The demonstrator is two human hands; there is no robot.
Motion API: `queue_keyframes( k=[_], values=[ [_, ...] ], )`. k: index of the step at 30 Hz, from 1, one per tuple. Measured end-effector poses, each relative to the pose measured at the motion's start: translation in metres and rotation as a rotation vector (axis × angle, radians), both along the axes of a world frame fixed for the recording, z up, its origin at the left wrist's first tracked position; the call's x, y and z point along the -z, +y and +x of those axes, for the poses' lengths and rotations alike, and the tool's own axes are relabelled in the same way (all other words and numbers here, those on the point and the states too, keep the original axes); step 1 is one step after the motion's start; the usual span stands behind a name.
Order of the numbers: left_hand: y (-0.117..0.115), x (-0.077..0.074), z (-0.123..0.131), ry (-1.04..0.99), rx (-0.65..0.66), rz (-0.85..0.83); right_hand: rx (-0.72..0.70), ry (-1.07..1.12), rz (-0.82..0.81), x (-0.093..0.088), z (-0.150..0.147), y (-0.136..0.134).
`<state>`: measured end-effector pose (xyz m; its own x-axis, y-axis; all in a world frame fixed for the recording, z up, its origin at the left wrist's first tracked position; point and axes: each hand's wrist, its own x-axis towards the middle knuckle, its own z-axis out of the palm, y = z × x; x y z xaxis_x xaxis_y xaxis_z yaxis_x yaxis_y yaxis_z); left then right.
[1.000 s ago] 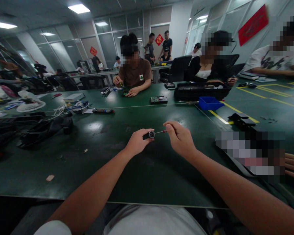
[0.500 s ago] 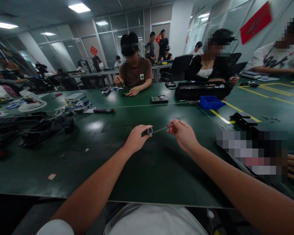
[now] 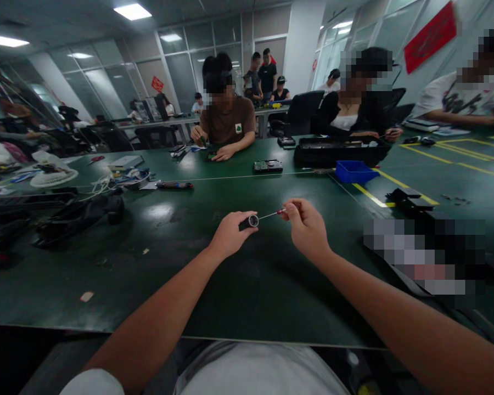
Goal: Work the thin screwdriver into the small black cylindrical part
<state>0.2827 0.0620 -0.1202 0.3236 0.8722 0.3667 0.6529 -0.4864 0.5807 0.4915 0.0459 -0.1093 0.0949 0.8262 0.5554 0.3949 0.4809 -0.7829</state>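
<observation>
My left hand (image 3: pixel 230 235) is closed round a small dark cylinder (image 3: pixel 253 220) with a silvery ring at its end, which faces me and to the right. Thumb and fingers grip it from both sides. In my right hand (image 3: pixel 307 224) is a thin screwdriver (image 3: pixel 271 213) with a red collar; its handle is mostly covered by my fingers. The metal shaft points left, and its tip is at the cylinder's ringed end. Whether the tip touches or sits inside it, I cannot tell. Both hands are above the green table (image 3: pixel 234 296).
A marker-like tool (image 3: pixel 175 186) lies ahead to the left, near tangled cables. Black parts (image 3: pixel 82 216) lie at left. An opened circuit-board device (image 3: pixel 267 166), a blue bin (image 3: pixel 355 171) and black blocks (image 3: pixel 411 199) lie ahead and right. A co-worker (image 3: pixel 228 118) sits opposite.
My right hand has turned a little, and the screwdriver's shaft has shifted up at its tip end. The left hand with the cylinder has barely moved. A neighbour's hand at right has left view.
</observation>
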Motion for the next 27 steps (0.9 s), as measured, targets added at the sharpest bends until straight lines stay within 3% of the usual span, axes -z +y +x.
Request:
queue_keyframes(
  k=[6,13,27],
  values=[
    [0.0000,-0.0015,0.0006,-0.005,-0.021,0.020,0.020,-0.150,0.076,-0.0030,-0.0007,-0.0070],
    [-0.0005,-0.0011,0.0003,-0.002,-0.011,0.002,-0.033,-0.089,0.057,0.0004,-0.0009,-0.0053],
    [0.0006,0.0007,0.0004,-0.035,-0.024,-0.022,0.020,-0.119,0.053,-0.0024,-0.0008,-0.0046]
  ],
)
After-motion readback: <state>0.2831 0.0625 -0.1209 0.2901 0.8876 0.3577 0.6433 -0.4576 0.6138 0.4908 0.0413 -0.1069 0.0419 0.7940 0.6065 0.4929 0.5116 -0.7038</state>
